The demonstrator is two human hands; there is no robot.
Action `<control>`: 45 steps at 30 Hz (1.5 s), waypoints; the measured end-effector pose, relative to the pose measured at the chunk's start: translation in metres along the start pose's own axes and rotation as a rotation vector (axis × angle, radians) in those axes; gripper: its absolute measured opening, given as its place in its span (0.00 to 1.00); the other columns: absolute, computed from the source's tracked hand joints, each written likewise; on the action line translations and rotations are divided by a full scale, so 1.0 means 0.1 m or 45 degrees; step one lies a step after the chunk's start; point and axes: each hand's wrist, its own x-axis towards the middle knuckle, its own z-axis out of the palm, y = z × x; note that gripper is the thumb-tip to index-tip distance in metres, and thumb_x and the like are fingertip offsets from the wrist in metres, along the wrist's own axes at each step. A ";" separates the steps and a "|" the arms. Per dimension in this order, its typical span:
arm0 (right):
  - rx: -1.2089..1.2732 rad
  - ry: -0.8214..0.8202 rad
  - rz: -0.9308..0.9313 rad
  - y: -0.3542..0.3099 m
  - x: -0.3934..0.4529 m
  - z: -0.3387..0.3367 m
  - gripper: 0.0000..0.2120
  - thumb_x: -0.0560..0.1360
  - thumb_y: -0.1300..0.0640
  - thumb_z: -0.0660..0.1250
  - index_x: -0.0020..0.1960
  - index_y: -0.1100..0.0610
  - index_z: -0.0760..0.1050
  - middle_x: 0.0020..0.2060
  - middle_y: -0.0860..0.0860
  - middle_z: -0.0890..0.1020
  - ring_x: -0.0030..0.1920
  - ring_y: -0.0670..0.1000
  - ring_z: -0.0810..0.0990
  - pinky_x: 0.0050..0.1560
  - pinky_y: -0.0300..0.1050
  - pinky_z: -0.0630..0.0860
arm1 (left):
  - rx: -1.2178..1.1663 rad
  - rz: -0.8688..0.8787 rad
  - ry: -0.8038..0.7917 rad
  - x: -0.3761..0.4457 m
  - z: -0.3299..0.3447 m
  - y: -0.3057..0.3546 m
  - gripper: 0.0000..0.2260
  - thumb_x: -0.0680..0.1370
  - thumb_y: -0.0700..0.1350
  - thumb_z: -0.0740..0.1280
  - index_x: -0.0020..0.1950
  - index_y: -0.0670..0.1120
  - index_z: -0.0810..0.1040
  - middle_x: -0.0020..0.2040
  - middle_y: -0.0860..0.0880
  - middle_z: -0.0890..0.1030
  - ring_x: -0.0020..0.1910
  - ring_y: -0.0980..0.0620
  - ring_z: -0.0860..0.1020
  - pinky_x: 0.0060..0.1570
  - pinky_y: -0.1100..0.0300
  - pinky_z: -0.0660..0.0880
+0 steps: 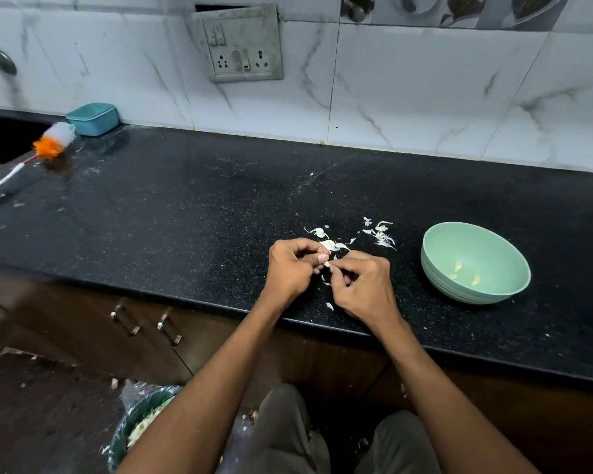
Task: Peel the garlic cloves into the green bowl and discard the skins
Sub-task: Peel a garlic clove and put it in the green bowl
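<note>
**Head view: garlic clove held between both hands at the counter edge**

Head camera looked down on a garlic clove [326, 263], small and pale, pinched between the fingertips of both hands above the black counter [172, 213]. The left hand [293, 268] had its fingers curled inward, thumb pressed against the clove from the left. The right hand [365, 285] met it from the other side, its fingers bent and its thumb and forefinger gripping the clove's near end. Whether a skin was partly lifted could not be told at this size.

Loose skins [329, 244] lay on the counter just beyond the fingertips of both hands. A second scatter of skins [382, 234] lay farther out, beyond and to the right of the right hand. A few scraps lay directly under the hands and one near the right wrist.

The green bowl [439, 268] stood on the counter to the right of the right hand, apart from it, upright. Three peeled yellowish cloves [458, 267] rested on its bottom.

Below the left forearm, on the floor, a bin [131, 422] lined with a clear bag was visible, with pale scraps inside.

Well to the left of the left hand, a brush [48, 145] with orange and white bristles lay on the counter beside a teal lidded box [93, 119] at the wall.
</note>
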 end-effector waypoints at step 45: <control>0.346 0.296 0.425 0.08 0.03 -0.05 0.06 0.72 0.62 0.70 0.38 0.56 0.85 0.30 0.51 0.84 0.31 0.56 0.81 0.33 0.49 0.78 | -0.050 -0.016 -0.049 -0.03 -0.01 0.06 0.05 0.75 0.28 0.71 0.48 0.34 0.85 0.46 0.39 0.86 0.42 0.49 0.84 0.50 0.56 0.82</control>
